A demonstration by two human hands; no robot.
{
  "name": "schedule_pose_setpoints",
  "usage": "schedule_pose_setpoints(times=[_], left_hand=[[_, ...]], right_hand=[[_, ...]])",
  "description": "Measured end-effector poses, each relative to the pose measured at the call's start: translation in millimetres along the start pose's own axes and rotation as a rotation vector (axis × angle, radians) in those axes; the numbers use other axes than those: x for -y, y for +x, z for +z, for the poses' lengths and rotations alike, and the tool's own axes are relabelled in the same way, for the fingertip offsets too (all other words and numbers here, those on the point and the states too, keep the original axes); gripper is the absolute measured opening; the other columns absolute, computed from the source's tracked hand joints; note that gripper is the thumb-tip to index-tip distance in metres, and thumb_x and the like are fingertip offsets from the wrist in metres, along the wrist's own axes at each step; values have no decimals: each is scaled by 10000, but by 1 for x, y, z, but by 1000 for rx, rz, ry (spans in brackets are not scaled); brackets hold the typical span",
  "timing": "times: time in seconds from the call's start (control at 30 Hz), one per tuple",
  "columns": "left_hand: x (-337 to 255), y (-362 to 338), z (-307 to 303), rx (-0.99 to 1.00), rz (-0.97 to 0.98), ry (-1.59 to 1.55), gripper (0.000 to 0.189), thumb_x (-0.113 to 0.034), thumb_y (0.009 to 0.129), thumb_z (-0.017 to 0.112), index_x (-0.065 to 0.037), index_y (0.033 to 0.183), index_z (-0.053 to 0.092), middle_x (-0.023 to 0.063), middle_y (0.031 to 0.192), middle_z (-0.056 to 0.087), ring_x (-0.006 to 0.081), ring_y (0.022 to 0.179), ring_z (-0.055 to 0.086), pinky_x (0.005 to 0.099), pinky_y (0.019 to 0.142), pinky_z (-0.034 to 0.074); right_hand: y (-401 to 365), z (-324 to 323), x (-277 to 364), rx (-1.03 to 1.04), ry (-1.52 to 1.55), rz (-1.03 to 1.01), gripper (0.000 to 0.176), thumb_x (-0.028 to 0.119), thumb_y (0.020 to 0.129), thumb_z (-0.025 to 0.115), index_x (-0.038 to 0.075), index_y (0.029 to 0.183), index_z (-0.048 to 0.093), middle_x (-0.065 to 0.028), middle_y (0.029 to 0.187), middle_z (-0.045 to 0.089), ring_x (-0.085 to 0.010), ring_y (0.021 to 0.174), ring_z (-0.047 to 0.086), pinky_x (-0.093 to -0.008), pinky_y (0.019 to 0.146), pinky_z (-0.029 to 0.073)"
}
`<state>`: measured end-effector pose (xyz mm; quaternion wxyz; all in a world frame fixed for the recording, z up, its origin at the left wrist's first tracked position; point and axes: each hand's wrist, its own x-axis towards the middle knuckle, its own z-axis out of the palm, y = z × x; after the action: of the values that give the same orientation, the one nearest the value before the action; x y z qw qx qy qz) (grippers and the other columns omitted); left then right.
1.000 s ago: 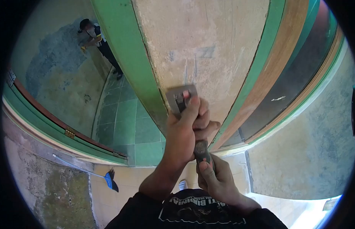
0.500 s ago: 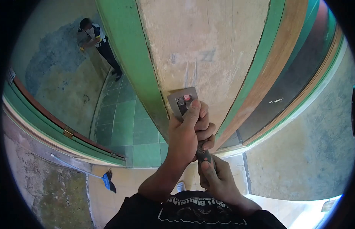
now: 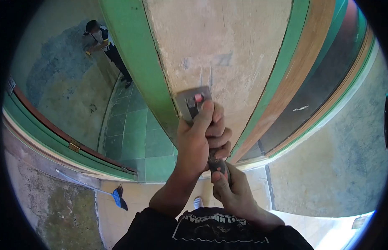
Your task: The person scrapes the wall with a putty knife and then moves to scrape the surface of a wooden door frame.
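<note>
A scraper (image 3: 185,98) with a wide, flat metal blade rests against the bare, pale wall strip (image 3: 227,37) between green frames. My left hand (image 3: 196,139) is wrapped round its upper part, the thumb lying up toward the blade. Below it, my right hand (image 3: 231,187) grips the dark lower end of the handle. The blade is tilted, its top edge by the left side of the strip. Faint scratches and bluish patches mark the surface just above it. My fingers hide most of the handle.
A green door frame (image 3: 133,50) borders the strip at left, a wooden frame (image 3: 285,83) at right. Through the left opening a person (image 3: 106,46) works at a patchy wall. A blue broom (image 3: 118,197) lies on the floor at lower left.
The scraper and both hands have shifted up and slightly left along the wall strip. Both hands keep their grip. The other person's pose has barely changed.
</note>
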<state>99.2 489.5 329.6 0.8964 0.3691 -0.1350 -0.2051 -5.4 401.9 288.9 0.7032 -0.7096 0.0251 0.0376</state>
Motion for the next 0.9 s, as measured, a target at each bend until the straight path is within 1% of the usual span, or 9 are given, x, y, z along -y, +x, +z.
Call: schedule_pose_setpoints(times=[0.1, 0.23, 0.33, 0.4, 0.43, 0.5, 0.63, 0.77, 0.9], left_hand=[[7, -2, -8, -27, -34, 2, 300, -332, 1002, 390, -123, 791, 434, -73, 562, 238, 25, 405, 189, 202, 301, 223], [10, -2, -6, -19, -8, -36, 302, -325, 1004, 388, -116, 789, 430, -69, 562, 232, 31, 404, 187, 207, 305, 222], [9, -4, -9, 9, -7, -55, 303, -329, 1004, 386, -113, 797, 435, -70, 561, 228, 31, 403, 184, 207, 306, 225], [9, -3, -11, 5, -32, -64, 303, -330, 1005, 384, -111, 803, 439, -71, 561, 226, 30, 402, 182, 207, 307, 228], [7, -3, -10, -2, -43, -55, 303, -330, 1005, 385, -109, 805, 439, -72, 561, 226, 30, 402, 183, 207, 307, 225], [5, -4, -7, -25, -72, -50, 302, -330, 1005, 385, -108, 808, 439, -72, 562, 226, 29, 402, 184, 206, 307, 222], [1, -4, -4, 47, -26, -68, 299, -324, 1003, 393, -109, 799, 430, -77, 563, 231, 24, 399, 192, 198, 302, 223], [1, -5, -4, -22, -61, -56, 293, -316, 1001, 400, -111, 795, 433, -80, 563, 229, 22, 399, 186, 195, 301, 226], [1, -4, -2, -29, -21, -26, 303, -334, 993, 419, -112, 786, 431, -80, 564, 224, 23, 403, 186, 195, 309, 210]], right_hand=[[2, 0, -10, -7, 20, -41, 299, 252, 946, 522, -44, 982, 523, -85, 572, 489, -129, 538, 445, -326, 500, 361], [3, -5, -7, 13, -120, 28, 290, 247, 937, 534, -41, 965, 512, -109, 572, 490, -172, 514, 482, -342, 502, 383], [5, -1, -6, -10, -101, -95, 279, 245, 954, 516, -33, 957, 486, -94, 569, 506, -165, 476, 501, -319, 465, 381], [0, 4, -14, 95, 263, -24, 252, 229, 972, 487, -18, 992, 446, -69, 591, 530, -121, 440, 494, -266, 419, 358], [2, 5, -11, 97, 267, -21, 252, 229, 972, 487, -18, 992, 446, -69, 591, 530, -121, 440, 494, -266, 419, 358], [3, 4, 2, 131, 492, 91, 245, 213, 981, 471, -10, 1057, 404, -56, 629, 540, -69, 429, 462, -212, 398, 331], [3, 4, 11, 204, 586, 47, 246, 213, 981, 475, 5, 1083, 391, -15, 610, 464, -43, 451, 392, -194, 406, 292], [1, 9, 5, 128, 565, 114, 236, 214, 983, 468, 11, 1080, 397, 13, 603, 434, -40, 462, 371, -191, 414, 283], [3, 7, -2, 134, 419, 60, 227, 217, 983, 469, 8, 1052, 416, 24, 599, 433, -39, 467, 378, -200, 423, 298]])
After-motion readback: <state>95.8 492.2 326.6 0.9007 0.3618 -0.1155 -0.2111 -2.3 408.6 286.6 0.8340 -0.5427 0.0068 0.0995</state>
